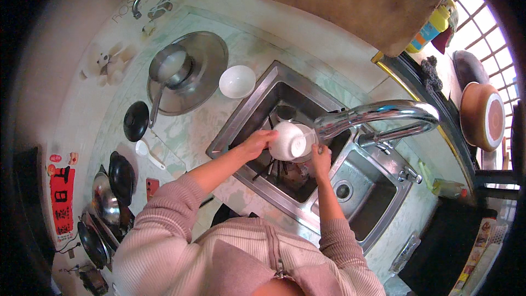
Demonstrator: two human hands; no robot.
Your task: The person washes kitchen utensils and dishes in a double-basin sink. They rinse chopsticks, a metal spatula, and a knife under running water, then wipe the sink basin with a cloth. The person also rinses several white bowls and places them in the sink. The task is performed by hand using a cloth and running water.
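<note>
Over the larger basin of a stainless steel double sink [246,174], my left hand [259,143] grips a white bowl [283,142], tilted with its foot ring facing right. My right hand [321,157] is closed on the edge of a second pale bowl [309,135], which lies partly behind the first. The chrome faucet [335,126] has its spout just above this second bowl. Below the bowls, several dark chopsticks [279,168] and a small dark round dish [286,112] lie in the basin; what else is down there is blurred.
Left of the sink, a white bowl [237,82] stands by the rim. Beyond it a saucepan [170,63] sits on a large metal lid [205,90]. A black lid [136,121], a white spoon [150,154] and a red phone [152,188] lie farther left. The smaller basin [363,189] is at right.
</note>
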